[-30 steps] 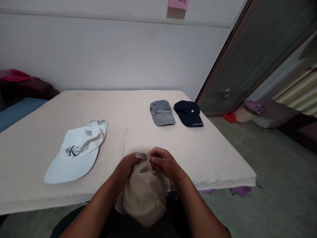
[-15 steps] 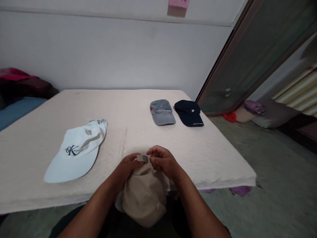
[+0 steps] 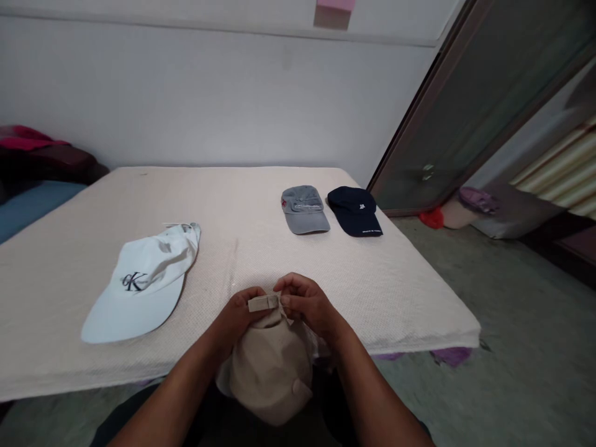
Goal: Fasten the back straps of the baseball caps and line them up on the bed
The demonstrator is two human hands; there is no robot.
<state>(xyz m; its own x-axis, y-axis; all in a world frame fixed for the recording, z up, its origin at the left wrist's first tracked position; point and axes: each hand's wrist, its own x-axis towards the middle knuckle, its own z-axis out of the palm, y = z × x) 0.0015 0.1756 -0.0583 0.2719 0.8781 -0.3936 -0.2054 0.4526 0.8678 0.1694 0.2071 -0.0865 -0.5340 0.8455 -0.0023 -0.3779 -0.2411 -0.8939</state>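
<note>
A beige cap [image 3: 272, 366] hangs between my hands at the near edge of the bed, its crown toward me. At its back is a strap [image 3: 262, 303] with a buckle. My left hand [image 3: 242, 313] is closed on the left part of that strap and the cap's edge. Fingers of my right hand [image 3: 307, 304] pinch the strap's other end beside the buckle. A white cap [image 3: 149, 279] with black letters lies to the left of my hands. Farther back rest a grey cap [image 3: 305, 210] and a navy cap [image 3: 355, 211], side by side.
The caps lie on a bed [image 3: 223, 205] with a cream cover, against a white wall [image 3: 209, 99]. At the far left are dark and pink cloths [image 3: 41, 149]. A sliding door [image 3: 433, 124] and a striped curtain [image 3: 563, 174] stand at the right.
The strap's flat end at the buckle has turned and shifted slightly left and down, showing its beige face. Both hands stay nearly in place on the beige cap.
</note>
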